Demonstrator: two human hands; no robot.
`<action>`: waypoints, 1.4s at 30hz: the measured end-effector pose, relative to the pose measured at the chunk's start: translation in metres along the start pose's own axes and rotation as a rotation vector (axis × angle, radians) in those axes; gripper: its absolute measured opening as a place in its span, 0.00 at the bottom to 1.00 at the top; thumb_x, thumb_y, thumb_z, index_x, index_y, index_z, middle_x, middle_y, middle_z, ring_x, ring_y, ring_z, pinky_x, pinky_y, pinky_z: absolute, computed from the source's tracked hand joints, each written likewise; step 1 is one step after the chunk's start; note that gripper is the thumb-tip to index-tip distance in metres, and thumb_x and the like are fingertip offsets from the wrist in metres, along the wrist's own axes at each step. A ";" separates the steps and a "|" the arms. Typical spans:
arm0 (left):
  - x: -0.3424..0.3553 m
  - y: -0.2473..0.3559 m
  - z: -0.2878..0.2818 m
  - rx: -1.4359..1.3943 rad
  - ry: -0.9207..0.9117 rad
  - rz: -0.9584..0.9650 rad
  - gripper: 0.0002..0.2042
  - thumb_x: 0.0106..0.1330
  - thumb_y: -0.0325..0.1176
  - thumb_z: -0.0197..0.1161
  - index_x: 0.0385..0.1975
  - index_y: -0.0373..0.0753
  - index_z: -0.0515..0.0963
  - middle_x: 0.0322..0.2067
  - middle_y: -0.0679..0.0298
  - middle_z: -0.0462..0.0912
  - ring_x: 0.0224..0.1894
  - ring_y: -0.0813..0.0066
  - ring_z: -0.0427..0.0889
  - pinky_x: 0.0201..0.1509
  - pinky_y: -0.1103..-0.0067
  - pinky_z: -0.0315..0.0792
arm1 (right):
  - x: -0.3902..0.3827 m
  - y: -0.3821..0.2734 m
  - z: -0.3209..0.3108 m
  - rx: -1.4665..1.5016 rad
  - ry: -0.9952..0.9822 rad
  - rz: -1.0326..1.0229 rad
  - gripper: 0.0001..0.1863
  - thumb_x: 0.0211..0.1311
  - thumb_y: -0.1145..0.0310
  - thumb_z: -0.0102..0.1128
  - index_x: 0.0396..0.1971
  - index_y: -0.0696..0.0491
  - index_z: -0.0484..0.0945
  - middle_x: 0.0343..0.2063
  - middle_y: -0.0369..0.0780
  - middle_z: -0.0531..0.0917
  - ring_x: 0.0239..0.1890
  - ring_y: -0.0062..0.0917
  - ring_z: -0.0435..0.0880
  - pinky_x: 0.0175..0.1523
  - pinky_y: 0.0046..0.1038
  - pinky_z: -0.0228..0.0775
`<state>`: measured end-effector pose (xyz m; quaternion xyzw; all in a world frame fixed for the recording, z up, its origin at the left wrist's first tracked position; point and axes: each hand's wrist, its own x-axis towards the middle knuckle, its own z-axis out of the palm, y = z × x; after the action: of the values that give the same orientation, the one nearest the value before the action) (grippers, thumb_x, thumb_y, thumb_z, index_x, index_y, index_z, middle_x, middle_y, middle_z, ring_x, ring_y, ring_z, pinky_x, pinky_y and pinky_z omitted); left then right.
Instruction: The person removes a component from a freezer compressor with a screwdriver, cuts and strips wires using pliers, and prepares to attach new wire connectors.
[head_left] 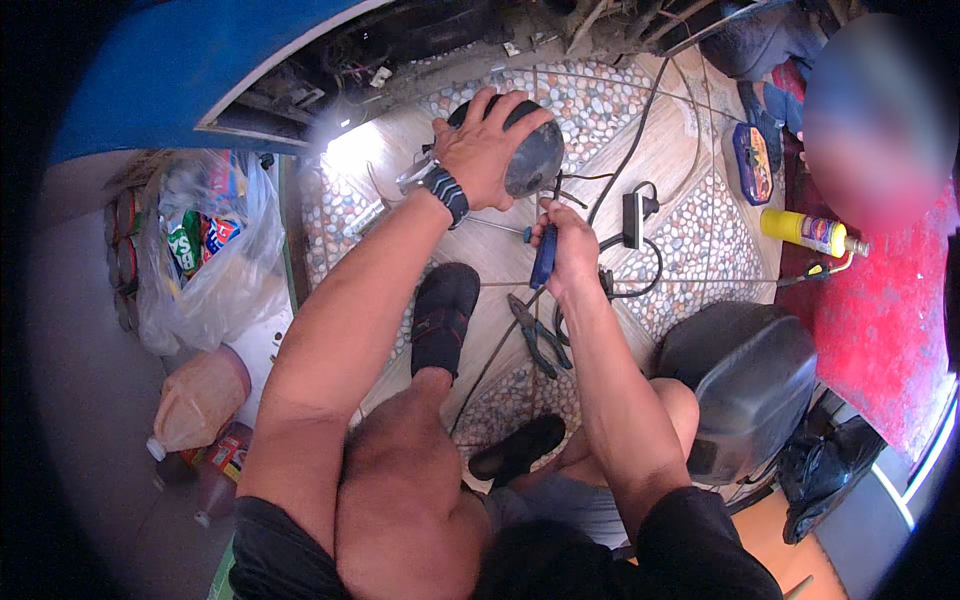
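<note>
A black, dome-shaped compressor (pixel 537 160) rests on the floor below the opening of a blue appliance. My left hand (pixel 475 155) curves over its top, fingers spread around the dome and gripping it. Close to its right side, my right hand (pixel 573 250) is closed around a blue-handled hand tool (pixel 543 258); the fingers hide much of the tool, so I cannot tell its exact kind. Thin leads (pixel 572 192) stick out from the compressor's side just above this hand. A thin metal rod (pixel 497 228) with a blue end lies between the hands.
Pliers (pixel 540 335) lie open near my feet. A white power strip (pixel 633 220) and black cables are to the right. Further right are a black plastic cover (pixel 740 375), a yellow gas canister (pixel 803 232) and another person (pixel 770 50). A plastic bag (pixel 215 270) and jugs (pixel 203 395) stand left.
</note>
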<state>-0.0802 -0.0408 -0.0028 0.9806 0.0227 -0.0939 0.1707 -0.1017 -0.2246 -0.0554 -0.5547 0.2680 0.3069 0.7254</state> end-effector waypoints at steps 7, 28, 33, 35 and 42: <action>-0.009 0.002 0.006 -0.008 0.020 0.011 0.60 0.29 0.33 0.84 0.71 0.67 0.60 0.74 0.70 0.55 0.76 0.52 0.52 0.58 0.34 0.68 | 0.015 0.006 -0.026 -0.122 0.056 -0.111 0.15 0.73 0.59 0.60 0.40 0.58 0.83 0.23 0.32 0.75 0.19 0.17 0.71 0.25 0.22 0.66; -0.009 -0.004 0.015 0.043 0.071 0.027 0.58 0.32 0.34 0.83 0.71 0.69 0.60 0.73 0.71 0.56 0.76 0.52 0.52 0.55 0.32 0.68 | 0.019 -0.017 -0.034 0.190 -0.279 0.357 0.16 0.74 0.58 0.58 0.44 0.58 0.78 0.24 0.32 0.74 0.21 0.18 0.70 0.25 0.23 0.65; -0.007 -0.001 0.012 0.030 0.052 0.015 0.59 0.31 0.34 0.84 0.71 0.70 0.59 0.74 0.72 0.55 0.77 0.54 0.52 0.56 0.31 0.67 | 0.015 0.012 -0.016 -0.096 0.122 -0.067 0.14 0.73 0.60 0.61 0.39 0.57 0.79 0.22 0.31 0.73 0.19 0.17 0.69 0.24 0.24 0.64; -0.007 0.000 0.011 0.021 0.042 0.032 0.59 0.31 0.34 0.85 0.71 0.70 0.59 0.74 0.72 0.55 0.77 0.54 0.52 0.57 0.31 0.67 | 0.013 0.027 -0.019 -0.169 0.183 -0.232 0.12 0.72 0.61 0.61 0.36 0.55 0.80 0.22 0.31 0.74 0.20 0.16 0.67 0.27 0.20 0.60; 0.000 -0.002 0.003 0.010 -0.056 -0.005 0.61 0.31 0.38 0.87 0.73 0.69 0.58 0.75 0.68 0.54 0.77 0.51 0.51 0.60 0.34 0.65 | -0.051 -0.027 -0.082 -0.574 -0.222 0.130 0.18 0.67 0.72 0.61 0.55 0.60 0.79 0.28 0.30 0.76 0.28 0.15 0.73 0.36 0.20 0.67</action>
<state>-0.0806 -0.0396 -0.0059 0.9783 0.0199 -0.1219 0.1663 -0.1196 -0.3166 -0.0205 -0.6818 0.1243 0.4744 0.5428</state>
